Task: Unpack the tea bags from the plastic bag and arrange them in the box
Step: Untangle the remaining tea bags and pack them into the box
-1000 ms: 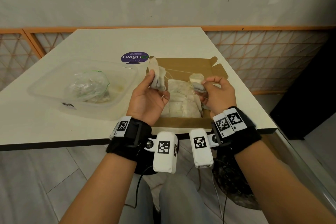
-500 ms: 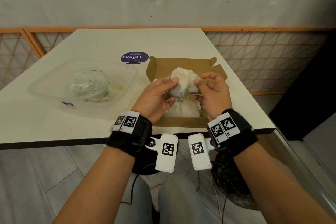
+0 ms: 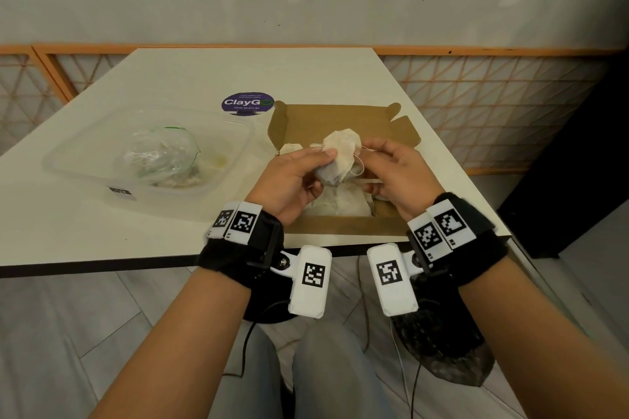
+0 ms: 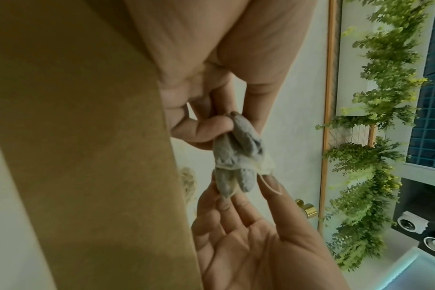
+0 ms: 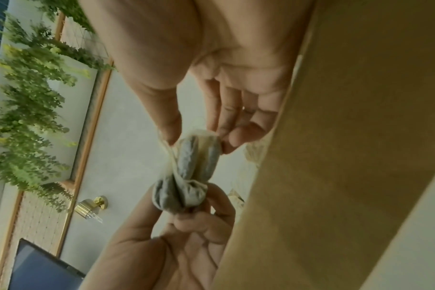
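The left hand [image 3: 295, 177] and right hand [image 3: 391, 169], apart a second ago, now pinch one clump of tea bags [image 3: 340, 155] between them above the box [image 3: 343, 122], apparently untangling strings before laying them in.

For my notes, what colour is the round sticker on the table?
Dark purple with white lettering; the sticker shows best in the head view.

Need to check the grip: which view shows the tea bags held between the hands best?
Right wrist: the tea bags fill mid-frame, right hand and left hand pinching opposite ends. Left wrist shows them smaller. Head shows them from above, partly covered by fingers.
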The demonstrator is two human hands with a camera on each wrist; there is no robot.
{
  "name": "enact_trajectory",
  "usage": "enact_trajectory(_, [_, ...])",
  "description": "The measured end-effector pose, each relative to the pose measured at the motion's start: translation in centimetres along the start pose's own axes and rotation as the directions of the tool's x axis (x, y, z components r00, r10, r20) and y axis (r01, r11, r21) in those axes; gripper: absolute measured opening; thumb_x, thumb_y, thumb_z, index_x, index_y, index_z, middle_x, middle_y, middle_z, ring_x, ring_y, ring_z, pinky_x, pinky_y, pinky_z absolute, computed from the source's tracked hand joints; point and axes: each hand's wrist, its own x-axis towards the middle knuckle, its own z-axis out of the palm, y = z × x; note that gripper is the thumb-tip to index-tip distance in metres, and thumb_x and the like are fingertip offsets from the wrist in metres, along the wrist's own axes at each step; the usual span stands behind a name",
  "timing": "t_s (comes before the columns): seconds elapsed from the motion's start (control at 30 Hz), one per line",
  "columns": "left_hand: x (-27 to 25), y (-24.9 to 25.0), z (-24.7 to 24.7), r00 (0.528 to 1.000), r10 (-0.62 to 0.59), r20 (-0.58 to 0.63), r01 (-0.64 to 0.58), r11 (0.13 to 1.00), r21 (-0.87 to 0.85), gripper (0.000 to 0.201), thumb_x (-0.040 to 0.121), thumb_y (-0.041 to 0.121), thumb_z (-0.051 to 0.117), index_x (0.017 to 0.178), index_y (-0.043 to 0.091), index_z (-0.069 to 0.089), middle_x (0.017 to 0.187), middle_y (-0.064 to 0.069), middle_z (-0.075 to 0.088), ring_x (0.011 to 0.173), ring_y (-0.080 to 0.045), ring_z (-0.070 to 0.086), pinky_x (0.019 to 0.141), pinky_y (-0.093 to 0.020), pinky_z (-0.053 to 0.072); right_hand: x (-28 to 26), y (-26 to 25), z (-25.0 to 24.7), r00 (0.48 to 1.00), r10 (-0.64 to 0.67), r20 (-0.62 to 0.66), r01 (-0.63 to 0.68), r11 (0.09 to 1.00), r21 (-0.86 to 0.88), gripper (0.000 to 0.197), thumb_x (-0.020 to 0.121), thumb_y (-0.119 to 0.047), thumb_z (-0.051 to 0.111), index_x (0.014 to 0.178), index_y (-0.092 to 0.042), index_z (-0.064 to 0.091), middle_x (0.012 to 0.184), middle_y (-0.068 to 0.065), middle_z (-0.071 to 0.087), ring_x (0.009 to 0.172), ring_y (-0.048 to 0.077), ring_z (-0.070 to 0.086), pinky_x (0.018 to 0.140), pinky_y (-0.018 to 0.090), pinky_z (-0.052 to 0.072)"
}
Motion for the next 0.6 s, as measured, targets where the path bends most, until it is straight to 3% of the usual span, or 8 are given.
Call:
enact_trajectory(0.13, [0.0, 0.1, 0.0, 1.000, -0.008, 0.027, 0.009, 0.999, -0.039, 0.006, 0.089, 0.012, 0.060, 0.084, 0.012, 0.063, 0.078, 0.001, 0.060, 0.064, -0.005, 0.052, 0.046, -0.010, 0.040, -0.3, -0.7, -0.5, 1.000, 0.007, 0.031, -0.005, 0.999, -0.040, 0.007, 0.083, -0.005, 0.065, 0.089, -0.009, 0.066, 0.063, -0.006, 0.066, 0.052, 0.001, 0.059, 0.043, 0.011, 0.042])
enact_trajectory(0.23, [-0.1, 0.4, -0.3, 1.000, -0.001, -0.009, -0.001, 0.985, -0.171, 0.007, 0.090, 0.014, 0.060, 0.083, 0.015, 0.062, 0.073, 0.003, 0.062, 0.059, -0.004, 0.056, 0.048, -0.010, 0.042, -0.2, -1.1, -1.4, 0.998, 0.048, -0.040, -0.053, 0.988, -0.144, 0.024, 0.081, -0.007, 0.068, 0.103, 0.000, 0.064, 0.078, 0.005, 0.064, 0.040, -0.002, 0.053, 0.039, 0.010, 0.039])
enact_trajectory(0.33, [-0.2, 0.5, -0.5, 0.999, 0.007, -0.037, -0.016, 0.971, -0.239, 0.013, 0.091, 0.014, 0.059, 0.078, 0.017, 0.061, 0.067, 0.004, 0.064, 0.054, -0.003, 0.056, 0.046, -0.010, 0.042, -0.3, -0.9, -1.8, 0.996, 0.082, -0.038, -0.088, 0.974, -0.210, 0.023, 0.080, -0.009, 0.069, 0.101, -0.002, 0.065, 0.083, 0.008, 0.063, 0.043, -0.002, 0.054, 0.041, 0.011, 0.041])
enact_trajectory(0.43, [-0.2, 0.4, -0.3, 0.999, 0.024, -0.046, -0.034, 0.972, -0.235, 0.013, 0.091, 0.015, 0.058, 0.079, 0.017, 0.060, 0.065, 0.005, 0.063, 0.054, -0.003, 0.055, 0.045, -0.010, 0.041, -1.0, -0.8, -1.7, 0.997, 0.078, 0.007, -0.069, 0.925, -0.375, 0.006, 0.080, -0.014, 0.071, 0.080, -0.010, 0.066, 0.064, -0.001, 0.058, 0.042, -0.001, 0.048, 0.045, 0.009, 0.039])
enact_trajectory(0.53, [-0.2, 0.4, -0.3, 0.998, 0.029, -0.059, -0.043, 0.972, -0.232, 0.010, 0.091, 0.015, 0.059, 0.081, 0.016, 0.060, 0.068, 0.004, 0.062, 0.057, -0.005, 0.055, 0.045, -0.010, 0.041, -1.2, -0.7, -1.5, 0.987, 0.134, 0.086, -0.083, 0.894, -0.440, 0.011, 0.082, -0.008, 0.068, 0.079, 0.001, 0.063, 0.058, 0.006, 0.053, 0.036, 0.000, 0.045, 0.041, 0.010, 0.038])
enact_trajectory(0.6, [-0.2, 0.4, -0.3, 0.997, 0.031, -0.065, -0.045, 0.972, -0.231, 0.010, 0.091, 0.015, 0.059, 0.081, 0.016, 0.061, 0.071, 0.004, 0.061, 0.059, -0.005, 0.054, 0.045, -0.010, 0.041, -1.2, -0.6, -1.4, 0.981, 0.168, 0.098, -0.082, 0.815, -0.574, 0.019, 0.082, -0.010, 0.068, 0.085, 0.008, 0.063, 0.061, 0.006, 0.056, 0.040, 0.000, 0.049, 0.047, 0.011, 0.042])
